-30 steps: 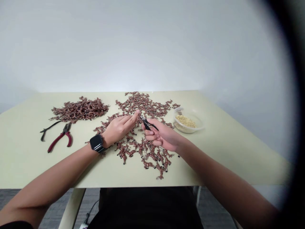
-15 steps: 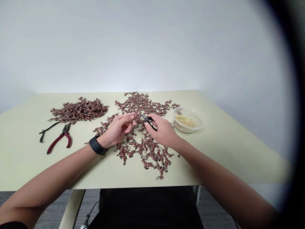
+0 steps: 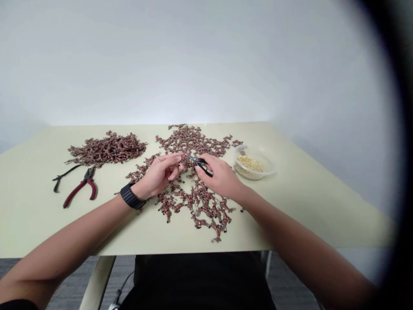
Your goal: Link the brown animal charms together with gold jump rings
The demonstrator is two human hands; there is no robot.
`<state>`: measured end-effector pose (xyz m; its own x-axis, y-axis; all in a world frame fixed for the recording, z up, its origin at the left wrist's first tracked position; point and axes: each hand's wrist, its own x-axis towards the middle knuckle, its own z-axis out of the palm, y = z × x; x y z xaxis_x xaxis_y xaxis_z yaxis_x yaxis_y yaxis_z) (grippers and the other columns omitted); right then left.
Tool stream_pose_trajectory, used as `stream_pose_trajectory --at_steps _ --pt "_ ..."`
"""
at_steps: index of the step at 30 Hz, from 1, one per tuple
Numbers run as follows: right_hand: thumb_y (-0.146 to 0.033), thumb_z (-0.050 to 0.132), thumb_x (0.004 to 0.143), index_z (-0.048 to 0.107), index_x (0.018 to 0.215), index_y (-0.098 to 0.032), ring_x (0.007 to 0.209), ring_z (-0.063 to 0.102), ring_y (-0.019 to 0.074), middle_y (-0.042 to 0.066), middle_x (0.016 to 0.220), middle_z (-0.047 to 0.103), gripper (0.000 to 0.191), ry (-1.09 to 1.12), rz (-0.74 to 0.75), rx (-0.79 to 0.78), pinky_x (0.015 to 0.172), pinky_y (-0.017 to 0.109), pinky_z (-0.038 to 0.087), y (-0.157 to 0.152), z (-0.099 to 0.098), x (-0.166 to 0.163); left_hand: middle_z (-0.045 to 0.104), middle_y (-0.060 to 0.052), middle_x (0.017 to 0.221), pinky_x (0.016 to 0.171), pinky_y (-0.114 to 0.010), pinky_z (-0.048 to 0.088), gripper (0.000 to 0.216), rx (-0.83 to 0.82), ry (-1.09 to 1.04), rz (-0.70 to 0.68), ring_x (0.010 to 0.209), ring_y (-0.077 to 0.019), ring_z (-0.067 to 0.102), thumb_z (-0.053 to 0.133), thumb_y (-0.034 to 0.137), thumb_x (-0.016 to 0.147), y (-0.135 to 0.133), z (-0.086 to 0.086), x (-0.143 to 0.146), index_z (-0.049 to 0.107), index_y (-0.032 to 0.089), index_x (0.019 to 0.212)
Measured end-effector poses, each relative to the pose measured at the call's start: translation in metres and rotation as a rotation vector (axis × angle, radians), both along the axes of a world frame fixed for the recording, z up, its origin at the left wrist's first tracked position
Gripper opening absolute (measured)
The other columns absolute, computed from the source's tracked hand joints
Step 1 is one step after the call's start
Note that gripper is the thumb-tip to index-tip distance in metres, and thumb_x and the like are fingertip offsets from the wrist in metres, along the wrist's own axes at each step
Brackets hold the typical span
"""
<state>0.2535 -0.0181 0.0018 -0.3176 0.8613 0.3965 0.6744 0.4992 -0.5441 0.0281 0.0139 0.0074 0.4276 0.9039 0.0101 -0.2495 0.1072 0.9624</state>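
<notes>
My right hand is wrapped round the black handles of a pair of small pliers, whose metal tip points left toward my other fingertips. My left hand pinches at thumb and forefinger, right beside the pliers' tip; what it holds there is too small to make out. Under and around both hands lie many little brown animal figures, deer-like with dark feet, spread loosely over the pale table. More of the same figures lie just beyond my hands.
A dense heap of brown figures sits at the left. In front of it lie red-handled pliers and a thin black tool. A clear plastic bowl with small gold pieces stands right of my right hand.
The pliers' tip has shifted very slightly left and closer to my left fingertips. Both hands otherwise stay in nearly the same place.
</notes>
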Motion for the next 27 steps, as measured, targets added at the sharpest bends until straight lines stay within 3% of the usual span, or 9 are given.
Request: stream_pose_trajectory --at_steps 15,18,23,27 --pt "-0.043 0.046 0.100 0.055 0.118 -0.023 0.088 0.058 0.0239 0.008 0.105 0.065 0.028 -0.018 -0.019 0.013 0.075 0.034 0.040 0.001 -0.001 0.001 0.066 0.001 0.073 0.046 -0.021 0.033 0.025 -0.015 0.000 -0.009 0.041 -0.0022 0.036 0.068 0.030 0.091 0.002 -0.003 -0.002 0.071 0.014 0.110" --pt "-0.042 0.046 0.099 0.057 0.111 -0.023 0.081 0.056 0.0225 0.006 0.095 0.064 0.024 -0.006 -0.031 0.002 0.070 0.033 0.037 -0.002 0.003 -0.001 0.070 -0.002 0.077 0.044 -0.020 0.033 0.030 -0.017 0.003 0.016 0.042 -0.0021 0.039 0.072 0.031 0.088 0.002 -0.004 -0.002 0.071 0.014 0.114" --pt "-0.047 0.045 0.101 0.057 0.101 -0.025 0.063 0.049 0.0175 0.000 0.073 0.057 0.026 0.149 -0.047 -0.151 0.060 0.030 0.032 -0.013 0.006 -0.014 0.073 -0.004 0.078 0.037 -0.017 0.034 0.056 0.020 0.043 0.105 0.044 -0.0050 0.049 0.078 0.034 0.084 -0.009 -0.004 0.005 0.064 0.016 0.135" --pt "-0.053 0.044 0.101 0.056 0.095 -0.025 0.059 0.043 0.0146 -0.001 0.071 0.051 0.030 0.369 -0.018 -0.364 0.054 0.028 0.031 -0.018 0.004 -0.022 0.067 0.001 0.061 0.040 -0.022 0.045 0.062 0.285 0.238 0.162 0.041 -0.0098 0.052 0.072 0.038 0.090 -0.019 -0.007 0.008 0.056 0.019 0.146"
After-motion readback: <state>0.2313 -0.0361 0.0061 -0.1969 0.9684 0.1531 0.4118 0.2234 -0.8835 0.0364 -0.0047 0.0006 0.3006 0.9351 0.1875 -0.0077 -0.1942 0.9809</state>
